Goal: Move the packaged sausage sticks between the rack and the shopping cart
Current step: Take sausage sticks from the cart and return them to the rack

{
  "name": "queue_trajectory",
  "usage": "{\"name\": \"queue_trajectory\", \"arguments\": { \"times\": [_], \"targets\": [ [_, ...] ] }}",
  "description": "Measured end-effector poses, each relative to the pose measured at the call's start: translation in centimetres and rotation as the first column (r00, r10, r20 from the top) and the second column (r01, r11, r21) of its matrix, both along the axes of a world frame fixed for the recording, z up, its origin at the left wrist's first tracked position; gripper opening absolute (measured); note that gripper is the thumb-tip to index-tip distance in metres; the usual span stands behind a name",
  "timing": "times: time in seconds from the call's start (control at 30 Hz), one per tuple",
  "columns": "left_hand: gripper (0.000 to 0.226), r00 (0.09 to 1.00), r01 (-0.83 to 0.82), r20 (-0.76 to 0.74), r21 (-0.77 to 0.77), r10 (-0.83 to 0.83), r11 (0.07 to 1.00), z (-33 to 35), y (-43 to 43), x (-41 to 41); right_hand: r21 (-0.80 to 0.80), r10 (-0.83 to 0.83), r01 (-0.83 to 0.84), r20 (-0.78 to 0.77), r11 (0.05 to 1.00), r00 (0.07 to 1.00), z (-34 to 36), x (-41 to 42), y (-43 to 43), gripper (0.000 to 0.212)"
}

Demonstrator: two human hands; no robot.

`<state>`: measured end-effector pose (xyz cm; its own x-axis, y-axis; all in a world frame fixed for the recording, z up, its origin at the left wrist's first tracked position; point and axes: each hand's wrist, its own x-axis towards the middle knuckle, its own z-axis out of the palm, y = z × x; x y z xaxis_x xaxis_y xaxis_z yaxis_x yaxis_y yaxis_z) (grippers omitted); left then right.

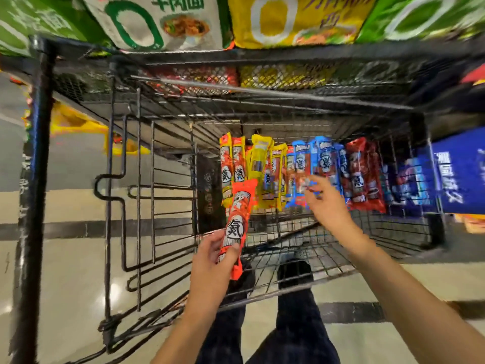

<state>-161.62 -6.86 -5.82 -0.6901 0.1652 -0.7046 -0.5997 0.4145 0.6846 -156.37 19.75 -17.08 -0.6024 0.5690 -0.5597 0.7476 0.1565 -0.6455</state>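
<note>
An orange-red packaged sausage stick (pixel 237 227) is gripped at its lower end by my left hand (pixel 212 269), tilted slightly and held in front of the rack. Several sausage sticks hang in a row on the wire rack (pixel 301 222): orange-yellow ones (pixel 232 166), yellow ones (pixel 262 164), blue ones (pixel 324 164) and dark red ones (pixel 360 177). My right hand (pixel 325 203) reaches up to the blue packs, fingers pinching the lower end of one blue pack (pixel 301 177). The image is blurred there, so the grip is not sharp.
A black wire frame (pixel 147 195) with hooks extends left of the hanging packs. Large noodle bags (pixel 162 22) sit on the shelf above. Blue boxes (pixel 462 174) stand at the right. Below are my dark trouser legs and shoes (pixel 294 274) on a glossy tiled floor.
</note>
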Motion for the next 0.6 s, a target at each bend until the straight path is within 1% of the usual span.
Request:
{"name": "queue_trajectory", "arguments": {
  "times": [0.07,0.13,0.17,0.2,0.23,0.27,0.3,0.37,0.43,0.5,0.53,0.57,0.6],
  "targets": [
    [0.024,1.000,0.022,0.011,0.001,-0.022,1.000,-0.4,2.3,1.0,0.111,0.020,-0.023,0.030,0.994,0.999,1.6,5.2,3.4,0.043],
    [0.024,0.998,0.057,0.021,0.004,-0.058,0.998,-0.9,4.9,2.1,0.311,0.085,-0.094,0.042,0.946,0.995,2.9,10.0,6.9,0.041],
    [0.024,0.996,0.090,0.024,0.002,-0.090,0.996,-1.3,6.2,2.6,0.422,0.135,-0.161,0.092,0.892,0.987,3.3,12.1,8.7,0.040],
    [0.024,0.992,0.124,0.025,0.002,-0.124,0.992,-1.7,7.6,3.1,0.515,0.177,-0.248,0.184,0.820,0.967,3.7,13.9,10.4,0.043],
    [0.024,0.987,0.156,0.022,-0.001,-0.156,0.988,-2.0,9.0,3.5,0.569,0.194,-0.314,0.262,0.760,0.945,3.6,15.7,12.3,0.046],
    [0.024,0.983,0.185,0.013,0.005,-0.185,0.983,-2.4,10.4,3.9,0.595,0.180,-0.346,0.322,0.725,0.930,3.8,17.0,13.9,0.048],
    [0.023,0.978,0.209,0.006,0.013,-0.209,0.978,-2.7,11.7,4.2,0.608,0.164,-0.359,0.352,0.708,0.921,3.5,18.2,15.4,0.050],
    [0.021,0.968,0.251,-0.021,0.011,-0.251,0.968,-3.2,14.3,4.6,0.602,0.149,-0.375,0.391,0.705,0.908,3.3,19.8,17.5,0.053],
    [0.022,0.952,0.304,-0.049,-0.008,-0.304,0.953,-3.7,16.7,5.0,0.576,0.157,-0.377,0.395,0.725,0.905,2.6,20.7,18.6,0.053],
    [0.025,0.926,0.371,-0.069,-0.025,-0.372,0.928,-4.3,18.9,5.5,0.486,0.153,-0.309,0.335,0.818,0.930,1.6,21.0,18.7,0.060],
    [0.027,0.916,0.394,-0.072,-0.029,-0.395,0.919,-4.3,20.1,5.7,0.408,0.110,-0.226,0.289,0.884,0.951,1.5,20.9,18.4,0.067],
    [0.028,0.908,0.411,-0.072,-0.028,-0.412,0.911,-4.5,21.3,5.9,0.338,0.047,-0.134,0.253,0.932,0.966,1.1,20.9,18.2,0.073],
    [0.028,0.901,0.425,-0.082,-0.022,-0.426,0.905,-4.7,22.5,6.1,0.304,-0.011,-0.062,0.232,0.951,0.973,1.0,20.8,18.0,0.077]
  ]
}}
